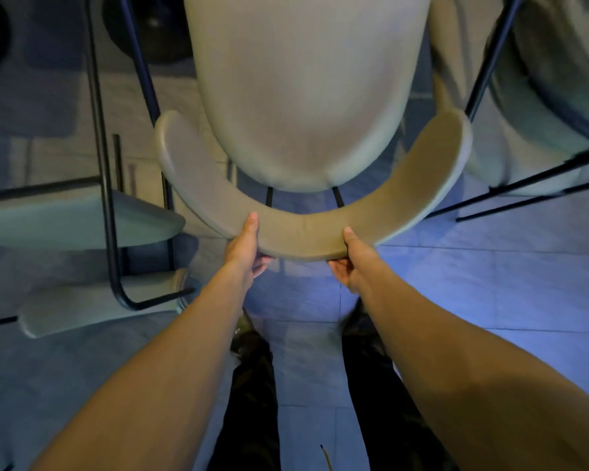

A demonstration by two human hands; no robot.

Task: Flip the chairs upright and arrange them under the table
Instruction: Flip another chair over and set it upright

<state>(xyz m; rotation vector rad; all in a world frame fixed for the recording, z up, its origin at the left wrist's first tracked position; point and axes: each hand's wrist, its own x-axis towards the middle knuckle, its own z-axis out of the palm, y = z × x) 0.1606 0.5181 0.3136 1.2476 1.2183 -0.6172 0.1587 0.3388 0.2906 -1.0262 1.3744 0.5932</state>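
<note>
A beige padded chair (pixel 303 96) stands upright right in front of me, seen from above, its seat pointing away. Its curved backrest (pixel 306 229) arcs toward me. My left hand (pixel 245 249) grips the backrest left of centre, thumb on top and fingers underneath. My right hand (pixel 351 260) grips it right of centre the same way. A second beige chair (pixel 82 219) lies tipped over at the left, its black metal legs (pixel 106 185) sticking up. A third chair (pixel 541 107) with black legs sits at the right, partly cut off by the frame edge.
The floor (pixel 490 283) is pale tile, lit bluish at the right. My legs in dark trousers (pixel 252 402) stand just behind the held chair. A dark round base (pixel 150 28) shows at the top left.
</note>
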